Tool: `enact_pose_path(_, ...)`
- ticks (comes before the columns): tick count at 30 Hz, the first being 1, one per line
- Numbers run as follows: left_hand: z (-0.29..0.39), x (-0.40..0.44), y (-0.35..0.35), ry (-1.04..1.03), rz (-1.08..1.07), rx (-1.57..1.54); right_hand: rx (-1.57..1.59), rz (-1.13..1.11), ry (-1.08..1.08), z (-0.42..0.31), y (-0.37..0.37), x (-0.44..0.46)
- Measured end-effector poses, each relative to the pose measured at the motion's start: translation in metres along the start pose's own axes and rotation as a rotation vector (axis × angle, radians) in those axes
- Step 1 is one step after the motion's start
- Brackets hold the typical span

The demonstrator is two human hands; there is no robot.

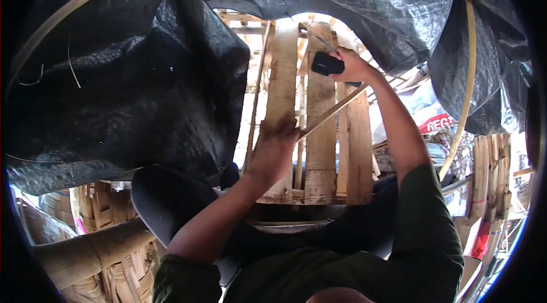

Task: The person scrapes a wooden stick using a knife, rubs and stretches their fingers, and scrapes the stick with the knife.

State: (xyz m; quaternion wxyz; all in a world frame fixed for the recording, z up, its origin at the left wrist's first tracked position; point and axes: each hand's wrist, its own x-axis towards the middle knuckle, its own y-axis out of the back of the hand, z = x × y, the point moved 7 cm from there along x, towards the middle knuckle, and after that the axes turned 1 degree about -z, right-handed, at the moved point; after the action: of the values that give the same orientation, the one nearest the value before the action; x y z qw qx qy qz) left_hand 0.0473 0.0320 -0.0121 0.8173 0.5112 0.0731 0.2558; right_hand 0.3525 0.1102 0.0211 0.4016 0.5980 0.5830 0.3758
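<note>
My right hand (352,67) is closed around a knife (327,44), its narrow blade pointing up and to the left. Against that hand is a flat black object (327,64) with rounded corners, like a phone; whether it is held or lies on the plank, I cannot tell. My left hand (276,146) is low over the planks, fingers spread and slightly blurred. A thin bamboo strip (333,110) slants from beside the left hand up to below the right wrist. Its lower end is hidden at the left hand.
Wooden planks (321,160) with gaps between them lie in front of me. Black plastic sheeting (131,98) hangs left, above and right, with a curved bamboo pole (468,75) on the right. A thick bamboo pole (97,249) crosses the lower left. Bundled bamboo (490,172) stands at right.
</note>
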Motion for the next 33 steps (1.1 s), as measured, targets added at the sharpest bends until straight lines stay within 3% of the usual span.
enact_pose_path(3,-0.005,0.003,-0.002,0.147,-0.123,-0.242,-0.016,0.029,-0.024,0.001,-0.004,-0.004)
enact_pose_path(5,0.003,0.006,0.014,0.068,-0.020,-0.190,-0.041,0.025,-0.081,-0.002,-0.004,-0.006)
enact_pose_path(7,0.011,0.007,0.022,0.065,-0.104,0.045,-0.017,-0.004,-0.089,-0.002,-0.005,-0.007)
enact_pose_path(9,0.008,0.006,0.018,0.051,0.019,0.154,-0.019,-0.032,-0.074,0.001,-0.008,-0.003)
enact_pose_path(13,0.014,0.009,0.014,0.078,-0.063,0.255,-0.116,-0.086,-0.136,-0.019,0.014,-0.019)
enact_pose_path(15,0.021,0.011,0.014,0.067,0.021,0.387,-0.069,-0.026,-0.103,-0.015,0.028,-0.028)
enact_pose_path(17,0.029,0.018,0.016,0.084,-0.116,0.510,-0.047,-0.047,-0.163,-0.041,0.053,-0.054)
enact_pose_path(19,0.026,0.022,0.010,0.037,-0.053,0.462,-0.014,-0.156,-0.291,-0.046,0.061,-0.080)
enact_pose_path(20,0.022,0.024,0.007,0.036,-0.083,0.368,-0.150,-0.114,-0.244,-0.031,0.055,-0.086)
enact_pose_path(21,0.012,0.024,-0.003,-0.013,-0.006,0.305,-0.495,-0.054,-0.114,-0.022,0.046,-0.098)
enact_pose_path(24,0.026,0.022,0.007,-0.114,-0.098,0.414,-0.340,-0.031,-0.382,-0.035,0.056,-0.153)
enact_pose_path(26,0.035,0.014,0.004,-0.025,-0.299,0.094,-0.253,-0.006,-0.452,-0.040,0.057,-0.173)
enact_pose_path(27,0.038,0.009,0.003,-0.028,-0.300,0.096,-0.166,0.012,-0.514,-0.038,0.055,-0.182)
enact_pose_path(29,0.050,-0.001,0.005,0.008,-0.355,-0.180,-0.151,0.105,-0.491,-0.034,0.047,-0.192)
enact_pose_path(33,0.060,-0.020,-0.002,-0.061,-0.248,-0.186,-0.052,0.230,-0.474,-0.024,0.026,-0.199)
